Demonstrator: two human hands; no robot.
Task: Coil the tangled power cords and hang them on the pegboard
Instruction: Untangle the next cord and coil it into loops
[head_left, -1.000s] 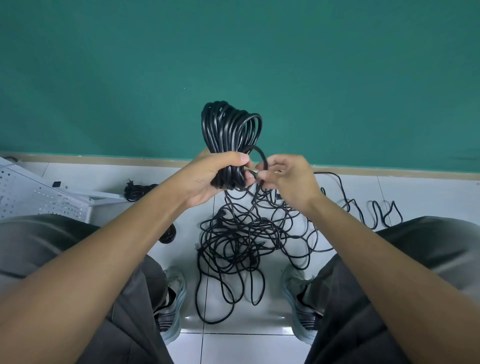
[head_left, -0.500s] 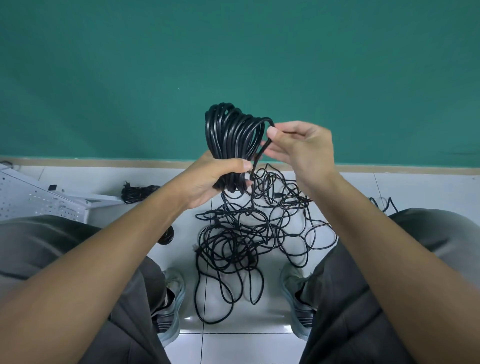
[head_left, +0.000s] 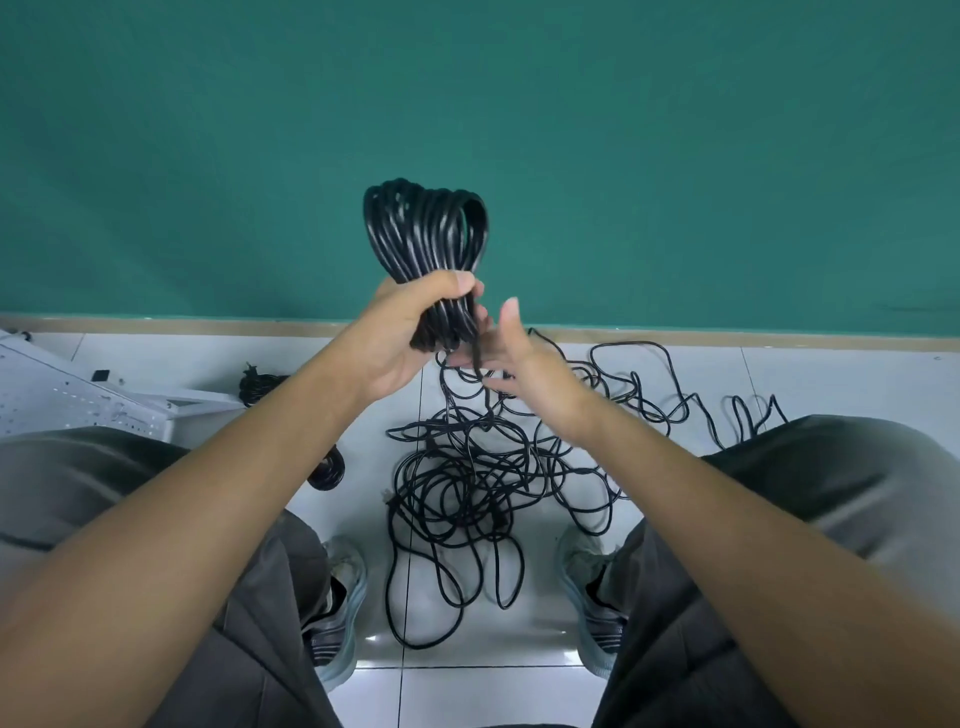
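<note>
Cord coil (head_left: 426, 234), black and glossy, stands upright in front of the green wall (head_left: 675, 156), its loops bunched tight at the bottom where the left hand (head_left: 410, 332) grips them, fingers and thumb curled round the bundle. The rounded top of the coil rises above the fist. From the underside of the grip a loose strand drops toward the floor and joins the tangled cords (head_left: 467, 488), a black heap of overlapping loops spread on the white floor tiles (head_left: 467, 691) between the person's two shoes (head_left: 337, 613). More of the same cord snakes away to the right along the foot of the wall, in wavy bends near the right knee.

The right hand (head_left: 524, 364) sits just beside the left, palm turned toward the coil, thumb raised and fingers fairly straight; the hanging strand passes across its fingers, but whether they pinch it cannot be told. Both forearms are bare and reach in from the lower corners, over grey trousers (head_left: 831, 509).

On the floor at the left lies a white pegboard (head_left: 52, 400), tilted, partly behind the left knee. Near it rest two small coiled cords: one (head_left: 260, 387) by the pegboard's edge, another (head_left: 327, 470) half hidden by the left forearm.
</note>
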